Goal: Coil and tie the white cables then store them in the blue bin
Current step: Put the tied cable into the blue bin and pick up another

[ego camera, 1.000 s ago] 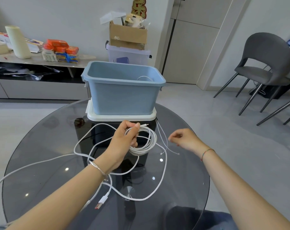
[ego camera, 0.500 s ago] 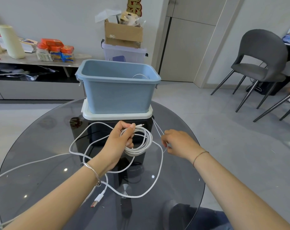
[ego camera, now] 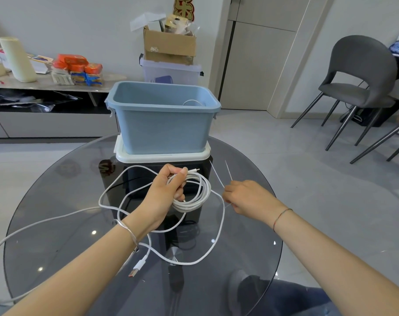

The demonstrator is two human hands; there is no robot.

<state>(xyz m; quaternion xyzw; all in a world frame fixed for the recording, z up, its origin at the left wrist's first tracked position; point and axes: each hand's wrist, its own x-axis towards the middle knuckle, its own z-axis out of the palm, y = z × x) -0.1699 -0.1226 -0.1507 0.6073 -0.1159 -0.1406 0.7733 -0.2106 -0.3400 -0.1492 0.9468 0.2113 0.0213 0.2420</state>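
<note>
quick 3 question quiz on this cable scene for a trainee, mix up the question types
1. What is the right hand pinching?
2. The coiled white cable is held by: A the left hand, B the right hand, C nothing, it lies loose.
3. True or false: the blue bin is empty.

Key
1. Thin white ties that stick up from its fingers.
2. A.
3. False: a cable loop shows inside it.
</note>
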